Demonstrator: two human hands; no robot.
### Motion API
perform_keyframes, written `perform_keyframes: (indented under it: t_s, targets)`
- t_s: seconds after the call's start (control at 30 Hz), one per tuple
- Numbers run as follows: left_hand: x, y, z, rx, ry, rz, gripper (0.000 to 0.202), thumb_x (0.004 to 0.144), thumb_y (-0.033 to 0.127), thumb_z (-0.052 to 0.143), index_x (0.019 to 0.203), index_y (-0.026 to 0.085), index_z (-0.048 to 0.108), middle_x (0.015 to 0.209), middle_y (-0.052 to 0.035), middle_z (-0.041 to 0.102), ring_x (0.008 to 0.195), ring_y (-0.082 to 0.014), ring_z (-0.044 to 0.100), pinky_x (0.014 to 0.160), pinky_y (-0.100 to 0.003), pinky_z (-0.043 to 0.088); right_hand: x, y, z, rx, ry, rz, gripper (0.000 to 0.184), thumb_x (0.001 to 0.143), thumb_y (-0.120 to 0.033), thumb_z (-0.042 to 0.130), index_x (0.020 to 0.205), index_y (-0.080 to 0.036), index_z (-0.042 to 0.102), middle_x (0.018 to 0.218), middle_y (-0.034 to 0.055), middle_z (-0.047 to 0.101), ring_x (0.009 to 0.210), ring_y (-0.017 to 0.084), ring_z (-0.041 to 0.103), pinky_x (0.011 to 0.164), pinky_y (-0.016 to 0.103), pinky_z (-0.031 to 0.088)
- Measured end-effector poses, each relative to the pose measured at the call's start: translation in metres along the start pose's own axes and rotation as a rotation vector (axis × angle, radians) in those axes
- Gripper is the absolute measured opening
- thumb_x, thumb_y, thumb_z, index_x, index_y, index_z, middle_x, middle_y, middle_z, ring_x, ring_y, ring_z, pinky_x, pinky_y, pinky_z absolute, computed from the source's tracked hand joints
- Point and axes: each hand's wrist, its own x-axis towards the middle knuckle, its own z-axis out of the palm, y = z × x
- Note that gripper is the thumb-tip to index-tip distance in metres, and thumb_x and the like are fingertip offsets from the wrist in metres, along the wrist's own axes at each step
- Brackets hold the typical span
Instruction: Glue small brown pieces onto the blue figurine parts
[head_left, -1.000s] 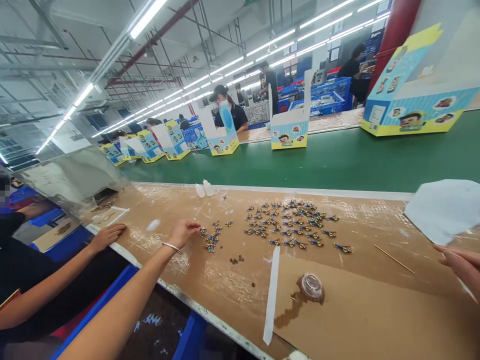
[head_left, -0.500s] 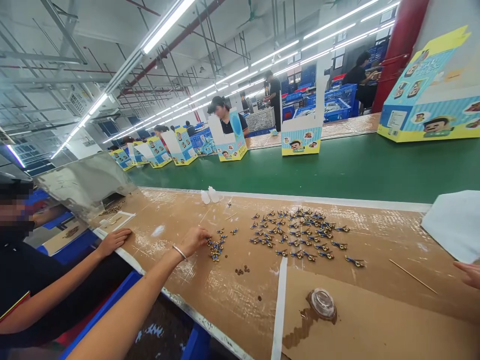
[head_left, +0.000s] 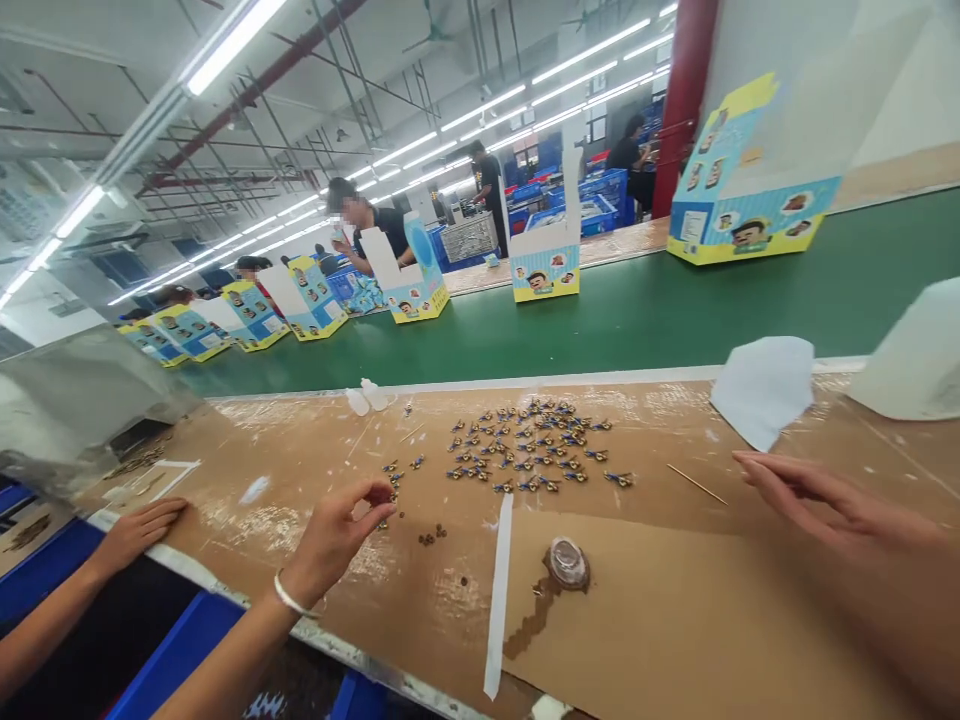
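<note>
My left hand (head_left: 330, 540), with a white bracelet at the wrist, is over the brown work surface. Its thumb and index finger are curled in a pinch; what sits between the tips is too small to make out. Partly behind those fingers is a small cluster of blue-and-gold parts (head_left: 395, 480). My right hand (head_left: 832, 510) reaches in from the right, fingers stretched out and holding nothing visible. A thin wooden stick (head_left: 697, 484) lies to its left. Many more blue-and-gold parts (head_left: 525, 450) are spread between my hands. Small brown round pieces (head_left: 431, 536) lie right of my left hand.
A clear round dish (head_left: 568, 563) with brown residue sits on a cardboard sheet (head_left: 660, 640), edged by white tape (head_left: 499, 600). White paper (head_left: 765, 385) lies behind my right hand. Beyond runs a green belt (head_left: 637, 320) with printed boxes (head_left: 546, 275). A co-worker's hand (head_left: 142, 530) rests at left.
My left hand has drawn back from the small cluster toward me. My right hand has come further into view, nearer the stick. The view has turned to the right.
</note>
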Motion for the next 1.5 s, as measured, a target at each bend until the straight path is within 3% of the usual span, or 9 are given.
perform_keyframes:
  t_s: [0.17, 0.33, 0.53, 0.77, 0.93, 1.5]
  targets:
    - [-0.003, 0.061, -0.002, -0.153, -0.078, 0.075, 0.011, 0.083, 0.032, 0.06, 0.087, 0.026, 0.067, 0.087, 0.0032, 0.072, 0.084, -0.014, 0.067, 0.075, -0.022, 0.052, -0.002, -0.007, -0.002, 0.097, -0.012, -0.03, 0.024, 0.084, -0.042, 0.049, 0.08, -0.024, 0.065, 0.082, -0.0024, 0.069, 0.065, 0.012, 0.064, 0.05, 0.019, 0.045]
    - [0.002, 0.115, 0.004, -0.174, -0.071, 0.278, 0.012, 0.081, 0.025, 0.064, 0.09, 0.03, 0.069, 0.088, 0.0047, 0.073, 0.087, -0.0138, 0.067, 0.08, -0.022, 0.052, -0.002, -0.004, -0.002, 0.191, -0.035, -0.062, 0.019, 0.087, -0.035, 0.049, 0.082, -0.022, 0.064, 0.085, -0.0011, 0.068, 0.071, 0.012, 0.063, 0.061, 0.021, 0.047]
    - [0.016, 0.157, 0.023, -0.159, -0.118, 0.465, 0.015, 0.086, 0.021, 0.057, 0.094, 0.028, 0.067, 0.086, -0.0005, 0.069, 0.08, -0.0147, 0.065, 0.07, -0.026, 0.052, 0.0, -0.006, -0.007, 0.264, -0.04, -0.063, 0.011, 0.086, -0.028, 0.052, 0.083, -0.024, 0.063, 0.083, -0.002, 0.067, 0.067, 0.012, 0.062, 0.058, 0.023, 0.046]
    - [0.026, 0.167, 0.037, -0.005, -0.191, 0.501, 0.009, 0.087, 0.022, 0.055, 0.088, 0.023, 0.063, 0.083, -0.0021, 0.066, 0.08, -0.0163, 0.061, 0.073, -0.03, 0.049, 0.001, -0.01, -0.007, 0.279, -0.039, -0.058, 0.011, 0.086, -0.025, 0.052, 0.081, -0.023, 0.061, 0.078, -0.0023, 0.065, 0.067, 0.012, 0.06, 0.055, 0.023, 0.042]
    - [0.031, 0.169, 0.043, 0.065, -0.181, 0.556, 0.008, 0.086, 0.022, 0.055, 0.088, 0.022, 0.064, 0.082, -0.0024, 0.067, 0.078, -0.0171, 0.061, 0.074, -0.032, 0.047, 0.0, -0.011, -0.008, 0.279, -0.025, -0.041, 0.011, 0.085, -0.023, 0.053, 0.08, -0.023, 0.063, 0.08, -0.0023, 0.066, 0.069, 0.012, 0.06, 0.05, 0.022, 0.039]
    - [0.038, 0.167, 0.049, 0.082, -0.217, 0.605, 0.013, 0.088, 0.027, 0.053, 0.085, 0.023, 0.064, 0.077, -0.0009, 0.066, 0.073, -0.0151, 0.059, 0.073, -0.031, 0.045, 0.001, -0.011, -0.008, 0.269, -0.021, -0.037, 0.012, 0.085, -0.023, 0.052, 0.084, -0.022, 0.064, 0.08, -0.0013, 0.066, 0.07, 0.013, 0.061, 0.052, 0.023, 0.04]
